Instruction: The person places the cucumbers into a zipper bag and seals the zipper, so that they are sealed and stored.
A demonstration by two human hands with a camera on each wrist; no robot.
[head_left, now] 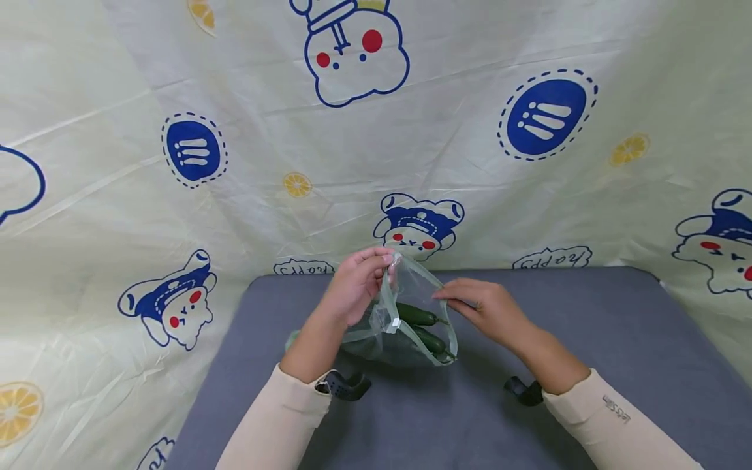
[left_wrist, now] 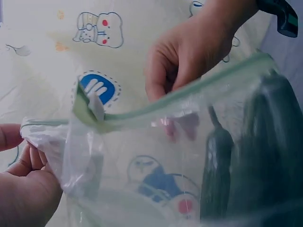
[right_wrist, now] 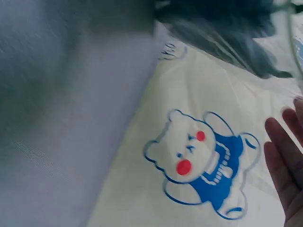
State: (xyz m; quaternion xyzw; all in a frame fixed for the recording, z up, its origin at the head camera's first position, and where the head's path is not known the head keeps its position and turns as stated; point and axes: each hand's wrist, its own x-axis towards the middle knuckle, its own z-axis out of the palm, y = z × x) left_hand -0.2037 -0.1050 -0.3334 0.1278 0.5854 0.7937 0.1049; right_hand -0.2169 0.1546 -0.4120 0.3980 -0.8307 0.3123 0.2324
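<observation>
A see-through plastic bag point(head_left: 376, 346) with a pale green rim is held above the grey table, its mouth spread open. Long dark green peppers with thin stems point(head_left: 416, 314) lie inside, two showing at the mouth. My left hand point(head_left: 358, 281) pinches a top corner of the bag; crumpled clear plastic sits between its thumb and fingers in the left wrist view. Across the mouth, my right hand point(head_left: 490, 310) pinches the rim, some fingertips seen through the film. The right wrist view catches only its outer fingers point(right_wrist: 281, 161), fairly straight, below the bag's edge.
A grey cloth-covered table point(head_left: 423, 418) lies under both forearms. Behind it hangs a cream sheet point(head_left: 364, 150) printed with blue bears and orange slices. Each wrist wears a black band point(head_left: 523, 391). A white tab point(head_left: 393, 325) sits on the bag's rim.
</observation>
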